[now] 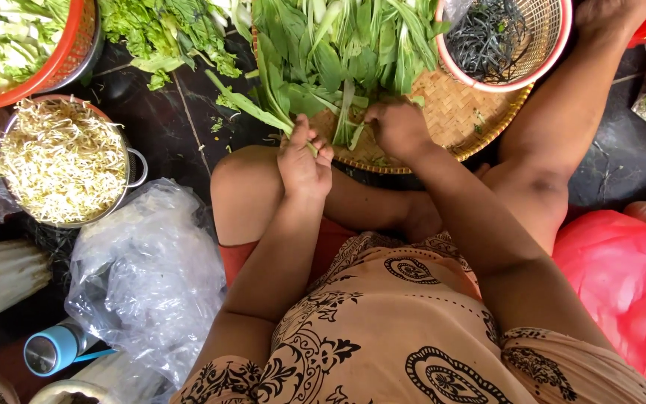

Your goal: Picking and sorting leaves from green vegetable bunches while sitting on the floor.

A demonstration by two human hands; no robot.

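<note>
The person sits on the dark floor (pixel 181 127) with a flat woven tray (pixel 457 112) in front of the knees, and everything else lies around that tray. On the tray's near left edge the left hand (pixel 304 161) is closed in a fist around a green leafy stem (pixel 252 108), which runs up and to the left off the tray's rim over the floor. The right hand (pixel 398 127) lies on the tray just right of it, fingers curled down onto the cut ends of the heap of greens (pixel 338 52) piled over the tray's far half; whether it actually pinches a stalk cannot be told from here. A pink basket of dark strands (pixel 499 37) sits on the tray's far right corner. Well to the left of the tray stand a metal colander of bean sprouts (pixel 61 161) and a red basket of chopped leaves (pixel 20 45), with a crumpled clear plastic bag (pixel 147 277) nearer the body. As a judgement, the held stem overhangs the rim, so a loose grip could drop it on the floor, and a hard tug might drag neighbouring greens off the tray's edge or nudge the pink basket.
</note>
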